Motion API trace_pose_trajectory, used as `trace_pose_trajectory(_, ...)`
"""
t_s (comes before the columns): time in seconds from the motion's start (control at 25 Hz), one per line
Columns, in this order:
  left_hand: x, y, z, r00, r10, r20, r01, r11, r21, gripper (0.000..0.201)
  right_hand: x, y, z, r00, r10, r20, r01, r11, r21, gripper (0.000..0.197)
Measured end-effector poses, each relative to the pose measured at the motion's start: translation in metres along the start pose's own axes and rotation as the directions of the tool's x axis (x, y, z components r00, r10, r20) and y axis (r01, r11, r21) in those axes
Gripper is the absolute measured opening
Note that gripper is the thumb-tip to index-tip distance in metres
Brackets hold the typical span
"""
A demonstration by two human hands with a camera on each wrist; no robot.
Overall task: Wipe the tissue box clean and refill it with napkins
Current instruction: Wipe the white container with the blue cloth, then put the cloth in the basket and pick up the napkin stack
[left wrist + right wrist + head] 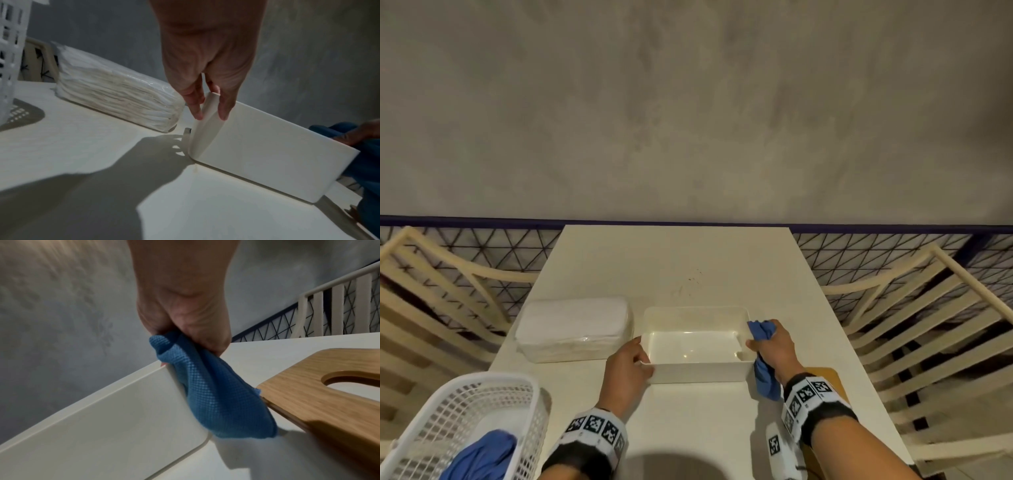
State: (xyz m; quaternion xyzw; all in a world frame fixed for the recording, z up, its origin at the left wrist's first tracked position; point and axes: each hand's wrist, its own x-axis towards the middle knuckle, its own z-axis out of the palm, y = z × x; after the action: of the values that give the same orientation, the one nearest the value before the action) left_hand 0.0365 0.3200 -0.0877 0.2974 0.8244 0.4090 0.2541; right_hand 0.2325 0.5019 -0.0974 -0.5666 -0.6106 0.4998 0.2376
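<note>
The left hand (627, 368) is pinching the tissue box (698, 368) corner; the right hand (774, 347) is grasping a blue cloth (207, 395) against its end.

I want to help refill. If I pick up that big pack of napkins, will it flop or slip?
The napkin pack would probably sag slightly, since it is soft stacked paper. Its shiny plastic wrap may feel slippery. It looks light for its size, and flat enough not to roll.

White tissue box (698, 368) open, empty; wrapped napkins (575, 329) beside.
</note>
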Motion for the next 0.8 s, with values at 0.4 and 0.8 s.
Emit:
trace_pose_trajectory(0.4,-0.043,0.019,0.002,0.976,0.197,-0.088,-0.203,0.977,-0.069,0.026,-0.080,-0.027,-0.035,0.982,-0.180,-0.064,0.190,0.955,0.228,0.011)
trace_pose_trajectory(0.8,-0.141,0.032,-0.080,0.998,0.035,-0.053,-0.057,0.854,-0.517,0.041,-0.169,-0.081,0.048,0.828,-0.371,0.420,0.260,0.919,0.297,0.020)
